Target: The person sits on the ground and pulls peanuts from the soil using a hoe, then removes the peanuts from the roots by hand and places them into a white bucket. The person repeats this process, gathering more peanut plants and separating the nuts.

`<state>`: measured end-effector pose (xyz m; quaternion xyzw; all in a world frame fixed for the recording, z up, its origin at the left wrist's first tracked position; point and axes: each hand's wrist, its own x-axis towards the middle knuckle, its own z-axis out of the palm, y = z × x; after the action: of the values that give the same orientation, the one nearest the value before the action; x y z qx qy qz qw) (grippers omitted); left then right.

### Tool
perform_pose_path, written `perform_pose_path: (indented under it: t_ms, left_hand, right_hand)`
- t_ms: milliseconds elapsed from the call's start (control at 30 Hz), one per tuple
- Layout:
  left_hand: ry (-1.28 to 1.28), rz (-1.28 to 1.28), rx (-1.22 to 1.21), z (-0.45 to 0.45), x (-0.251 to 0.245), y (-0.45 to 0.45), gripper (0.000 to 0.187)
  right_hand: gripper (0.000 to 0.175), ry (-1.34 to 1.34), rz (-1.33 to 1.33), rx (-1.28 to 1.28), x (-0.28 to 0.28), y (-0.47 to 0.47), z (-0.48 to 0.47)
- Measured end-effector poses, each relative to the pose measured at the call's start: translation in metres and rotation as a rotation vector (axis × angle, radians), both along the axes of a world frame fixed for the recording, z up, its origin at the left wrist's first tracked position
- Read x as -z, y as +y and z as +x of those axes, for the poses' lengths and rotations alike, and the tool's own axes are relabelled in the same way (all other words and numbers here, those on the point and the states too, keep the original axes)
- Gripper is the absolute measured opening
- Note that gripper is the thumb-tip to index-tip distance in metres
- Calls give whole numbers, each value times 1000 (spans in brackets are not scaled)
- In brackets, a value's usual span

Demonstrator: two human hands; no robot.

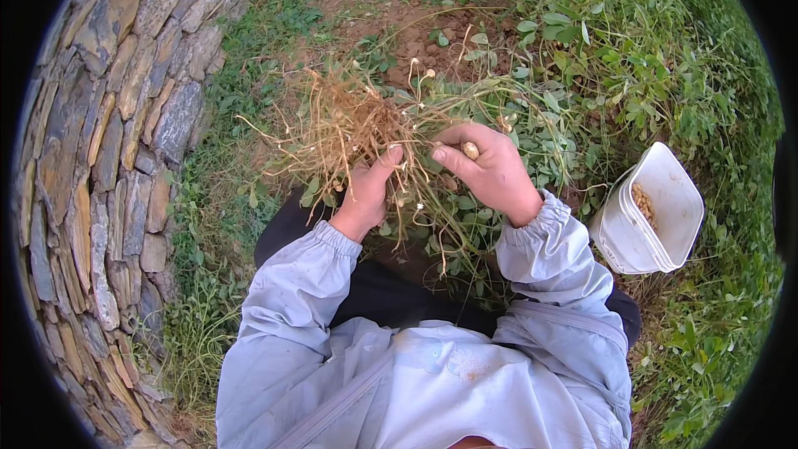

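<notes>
My left hand grips an uprooted peanut plant near its roots, the thumb pressed over the stems. The tangled brown roots spread up and to the left, and the leafy stems trail below and to the right. Just right of the roots, my right hand has its thumb and index finger close together, with a peanut pod held in its curled fingers. Whether the fingertips also pinch a root thread, I cannot tell. A few pale pods hang on thin strands around the plant.
To the right stands a white plastic bucket, tilted in view, with peanuts inside. A stacked stone wall runs down the left side. Green leafy plants grow at the upper right, beside bare reddish soil.
</notes>
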<state>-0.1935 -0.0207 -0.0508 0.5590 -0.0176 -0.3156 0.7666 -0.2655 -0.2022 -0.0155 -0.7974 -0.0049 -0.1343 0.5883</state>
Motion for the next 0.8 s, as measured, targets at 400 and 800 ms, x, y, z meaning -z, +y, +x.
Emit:
perform_pose_path:
  t_ms: [400,800]
  left_hand:
    - [29,7,-13,1,0,0,41]
    - [62,-83,-22,8,-6,5,45]
  right_hand:
    - [31,410,1118,-385,2,7,-3]
    - [26,232,81,75,22,-32,-17]
